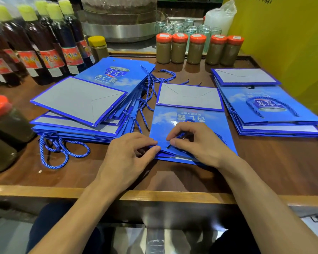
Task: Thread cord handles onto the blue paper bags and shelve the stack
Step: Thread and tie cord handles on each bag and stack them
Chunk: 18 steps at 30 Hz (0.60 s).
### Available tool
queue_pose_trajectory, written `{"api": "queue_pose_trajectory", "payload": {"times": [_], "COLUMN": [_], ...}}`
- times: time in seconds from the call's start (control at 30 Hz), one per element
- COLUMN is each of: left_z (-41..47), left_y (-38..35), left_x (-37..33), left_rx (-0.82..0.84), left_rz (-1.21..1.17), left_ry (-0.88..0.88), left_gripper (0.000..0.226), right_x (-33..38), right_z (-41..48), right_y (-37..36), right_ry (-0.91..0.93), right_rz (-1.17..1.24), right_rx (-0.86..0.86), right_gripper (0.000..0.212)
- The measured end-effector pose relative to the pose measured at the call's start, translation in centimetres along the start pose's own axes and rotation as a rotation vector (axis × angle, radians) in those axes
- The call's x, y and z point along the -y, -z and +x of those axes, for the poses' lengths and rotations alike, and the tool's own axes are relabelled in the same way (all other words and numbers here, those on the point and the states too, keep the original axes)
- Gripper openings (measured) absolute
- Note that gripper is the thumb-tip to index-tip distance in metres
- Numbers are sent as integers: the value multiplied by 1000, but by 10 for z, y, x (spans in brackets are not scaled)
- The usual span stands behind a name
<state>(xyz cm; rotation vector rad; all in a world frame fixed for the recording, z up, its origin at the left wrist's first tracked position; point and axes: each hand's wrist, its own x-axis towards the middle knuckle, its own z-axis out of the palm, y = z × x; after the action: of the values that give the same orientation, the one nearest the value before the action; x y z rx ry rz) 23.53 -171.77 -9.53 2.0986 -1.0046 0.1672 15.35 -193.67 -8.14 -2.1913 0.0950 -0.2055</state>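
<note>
**A:** Which bag is in hand?

**B:** The blue paper bag point(187, 121) lying flat at the middle of the bench point(283, 171), its mouth toward the front edge. Flat like that, the punched holes face up and are within easy reach.

**A:** And the hands?

**B:** The left hand point(128, 153) has its fingers curled, thumb and forefinger pinching the bag's near left corner, I judge to steady the paper against the pull. The right hand point(195, 142) pinches the cord point(180, 135) close to its dark tip, which sits right at a hole near the mouth. A grip that short makes the limp end easier to aim.

**A:** So this is mid-threading?

**B:** It looks so. Whether the tip is through the hole, I cannot tell.

**A:** The rest?

**B:** A left stack point(77, 114) toward the left edge, with loose cords point(145, 105) just beside it, handy for the next bag. A right stack point(272, 114) by the right edge has a handle showing on its top bag. Lidded jars point(196, 48) line the back edge. Shelving is a long way off, I'd say.
</note>
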Motion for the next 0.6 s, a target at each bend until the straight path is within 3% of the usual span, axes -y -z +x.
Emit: {"api": "queue_pose_trajectory", "payload": {"times": [0.3, 0.6], "left_z": [2, 13], "left_y": [1, -4], "left_x": [-6, -2], "left_rx": [-74, -14], "left_rz": [-5, -169], "left_ry": [-15, 275], "left_gripper": [19, 6], "right_x": [7, 6], "right_z": [-3, 0], "right_y": [-1, -3], "right_ry": [8, -25], "right_rz": [80, 43], "right_rx": [-63, -46], "right_gripper": [10, 8]}}
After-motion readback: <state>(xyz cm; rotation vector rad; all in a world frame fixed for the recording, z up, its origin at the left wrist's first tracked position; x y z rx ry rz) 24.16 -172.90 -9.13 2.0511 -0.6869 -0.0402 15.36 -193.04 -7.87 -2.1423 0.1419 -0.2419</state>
